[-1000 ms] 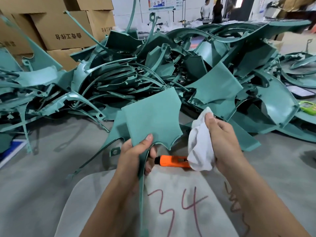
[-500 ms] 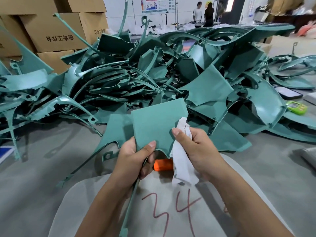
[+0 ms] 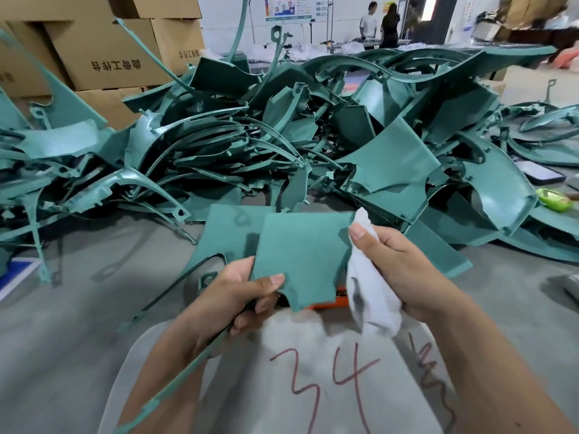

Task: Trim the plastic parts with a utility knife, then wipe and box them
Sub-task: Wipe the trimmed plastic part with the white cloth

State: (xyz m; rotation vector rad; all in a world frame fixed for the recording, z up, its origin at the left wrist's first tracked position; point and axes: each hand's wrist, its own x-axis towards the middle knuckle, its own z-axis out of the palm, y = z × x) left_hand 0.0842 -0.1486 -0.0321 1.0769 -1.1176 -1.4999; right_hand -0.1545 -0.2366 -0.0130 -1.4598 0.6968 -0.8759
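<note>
A plastic panel (image 3: 300, 258) stands in the middle foreground, held at its lower left corner by the left hand (image 3: 241, 296). The right hand (image 3: 404, 270) is just to its right, with a cloth (image 3: 369, 296) between palm and panel edge. A knife (image 3: 335, 300) lies below and behind the panel, on the table (image 3: 78, 302). A marked sheet (image 3: 329, 386) lies nearest the viewer, under both forearms. Behind the panel a heap of parts (image 3: 282, 130) spreads across the table. Boxes (image 3: 103, 54) stand behind the heap at the left. A phone (image 3: 539, 172) lies at the far right.
</note>
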